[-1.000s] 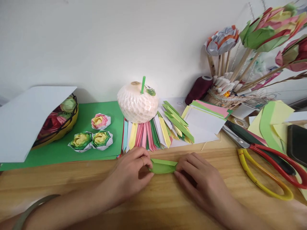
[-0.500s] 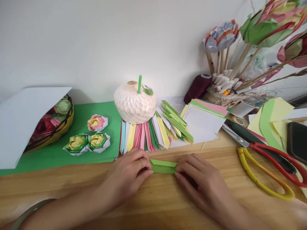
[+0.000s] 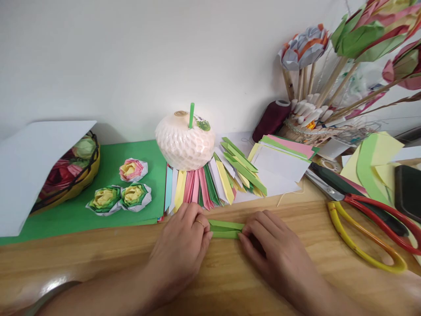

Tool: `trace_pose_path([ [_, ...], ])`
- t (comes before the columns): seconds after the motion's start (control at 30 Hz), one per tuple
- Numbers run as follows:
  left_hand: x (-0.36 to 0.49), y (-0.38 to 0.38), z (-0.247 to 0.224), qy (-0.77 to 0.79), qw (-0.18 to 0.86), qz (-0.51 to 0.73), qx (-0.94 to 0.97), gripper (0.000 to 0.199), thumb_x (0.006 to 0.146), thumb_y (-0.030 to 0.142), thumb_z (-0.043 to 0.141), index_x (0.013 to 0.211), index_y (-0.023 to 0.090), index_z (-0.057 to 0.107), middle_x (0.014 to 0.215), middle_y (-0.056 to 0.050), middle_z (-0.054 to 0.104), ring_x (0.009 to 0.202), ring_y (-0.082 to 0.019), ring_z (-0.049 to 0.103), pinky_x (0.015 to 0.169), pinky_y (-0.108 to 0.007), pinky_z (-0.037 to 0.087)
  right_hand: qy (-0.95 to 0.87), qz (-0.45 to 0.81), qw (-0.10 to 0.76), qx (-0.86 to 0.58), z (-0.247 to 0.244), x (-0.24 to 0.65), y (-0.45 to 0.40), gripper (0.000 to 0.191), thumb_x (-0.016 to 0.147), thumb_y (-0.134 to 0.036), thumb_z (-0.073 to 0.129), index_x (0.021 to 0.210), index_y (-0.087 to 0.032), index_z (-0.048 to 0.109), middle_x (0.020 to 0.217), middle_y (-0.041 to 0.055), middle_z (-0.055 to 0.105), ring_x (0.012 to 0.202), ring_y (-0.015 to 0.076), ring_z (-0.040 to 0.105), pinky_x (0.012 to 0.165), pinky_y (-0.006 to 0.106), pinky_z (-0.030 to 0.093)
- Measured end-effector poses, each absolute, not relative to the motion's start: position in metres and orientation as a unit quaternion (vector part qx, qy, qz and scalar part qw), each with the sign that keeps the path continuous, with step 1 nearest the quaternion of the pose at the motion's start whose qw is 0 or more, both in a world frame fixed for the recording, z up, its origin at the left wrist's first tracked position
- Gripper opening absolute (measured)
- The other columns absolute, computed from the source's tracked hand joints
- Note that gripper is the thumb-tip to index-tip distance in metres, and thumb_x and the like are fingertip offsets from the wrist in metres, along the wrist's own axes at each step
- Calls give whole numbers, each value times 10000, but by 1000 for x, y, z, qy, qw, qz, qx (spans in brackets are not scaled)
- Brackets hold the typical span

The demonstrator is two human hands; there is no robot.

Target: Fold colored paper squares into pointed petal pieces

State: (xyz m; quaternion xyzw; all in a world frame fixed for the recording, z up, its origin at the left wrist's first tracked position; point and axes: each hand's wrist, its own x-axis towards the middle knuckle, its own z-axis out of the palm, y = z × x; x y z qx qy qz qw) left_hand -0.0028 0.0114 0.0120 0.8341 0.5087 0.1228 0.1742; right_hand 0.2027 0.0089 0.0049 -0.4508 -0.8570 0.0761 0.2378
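A light green folded paper strip [image 3: 225, 229] lies on the wooden table, its two long edges turned in towards the middle. My left hand [image 3: 186, 241] pinches its left end between thumb and fingers; a ring is on one finger. At the right end, my right hand [image 3: 272, 245] grips the strip in the same way. Just beyond the hands lie folded paper pieces [image 3: 200, 186] in pink, yellow, white and green, fanned out below a white textured pot [image 3: 184, 142] with a green straw. More green folded strips [image 3: 245, 169] are piled to its right.
Left, paper flowers [image 3: 134, 196] sit on green sheets [image 3: 131, 149] beside a basket [image 3: 88, 169] partly under white paper [image 3: 39, 166]. Right are stacked paper sheets [image 3: 279, 162], a thread spool [image 3: 271, 119], scissors [image 3: 365, 202], a phone [image 3: 408, 191] and paper flowers on sticks [image 3: 304, 48].
The near long edge of the green strip is now folded up towards the middle; before, only the far edge was. Both hands remain at its ends.
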Motion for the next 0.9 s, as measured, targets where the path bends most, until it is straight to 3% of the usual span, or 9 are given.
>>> trace_pose_path([
  [0.23, -8, 18, 11, 490, 173, 121, 846, 170, 907, 147, 390, 786, 160, 508, 913, -63, 518, 836, -228, 507, 682, -391, 455, -862, 68, 227, -449, 7, 204, 9, 223, 911, -142, 405, 726, -183, 523, 700, 46, 541, 664, 181, 497, 586, 294, 424],
  [0.4, -19, 21, 12, 421, 203, 192, 863, 77, 840, 226, 600, 853, 173, 546, 943, -53, 527, 878, -227, 497, 694, -354, 440, -866, 102, 236, -429, 11, 207, 11, 226, 931, -138, 392, 754, -179, 528, 727, 50, 552, 689, 181, 510, 599, 288, 433],
  [0.57, -17, 21, 11, 409, 212, 242, 854, 117, 878, 144, 549, 771, 175, 582, 841, -24, 541, 809, -182, 481, 679, -307, 412, -860, 143, 242, -426, 13, 211, 11, 216, 931, -140, 399, 756, -184, 518, 737, 44, 550, 688, 176, 509, 592, 285, 433],
  [0.9, -9, 19, 12, 458, 207, 176, 846, 134, 868, 117, 541, 743, 163, 557, 862, -30, 539, 822, -204, 474, 698, -349, 411, -829, 219, 250, -450, 16, 215, 5, 145, 912, -143, 447, 836, -204, 553, 855, 47, 588, 784, 169, 578, 656, 283, 492],
])
